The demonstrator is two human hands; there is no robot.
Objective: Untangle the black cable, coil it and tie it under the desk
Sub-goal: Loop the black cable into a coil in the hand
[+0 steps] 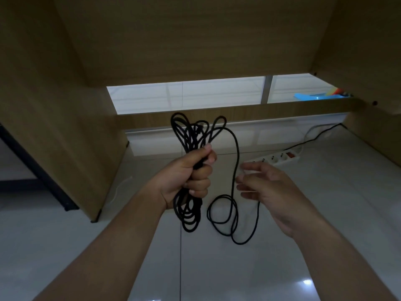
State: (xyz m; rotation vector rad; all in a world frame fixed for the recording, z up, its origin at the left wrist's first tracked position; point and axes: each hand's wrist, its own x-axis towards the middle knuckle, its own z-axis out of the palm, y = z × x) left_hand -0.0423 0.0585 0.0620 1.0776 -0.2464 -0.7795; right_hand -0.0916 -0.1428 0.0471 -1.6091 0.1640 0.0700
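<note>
Curling tight round the middle of the bundle, the fingers (200, 183) of your left hand (186, 177) grip the cable (188, 135), with the thumb pressed across the top. The cable is thin, round and matt black, folded into long narrow loops. One fan of loops stands above your fist and another hangs below your wrist. From the upper fan a single loose strand arcs to the right, drops between your two hands and ends in a few slack round loops level with your right wrist. Whether these touch the floor cannot be told.

Your right hand (273, 192) holds nothing. Its fingers (251, 170) are spread, loosely bent and blurred, their tips just beside the falling strand and, as far as shows, apart from it.

Under both hands lies the floor (217, 268), glossy pale tiles with thin dark joints. A white strip (280, 158) of sockets with a red switch lies on it beyond your right hand, with a dark lead and a white lead running off near its far end. Around you stands the desk (173, 40), flat wood-grain board with a low rail (238, 110) across the back.
</note>
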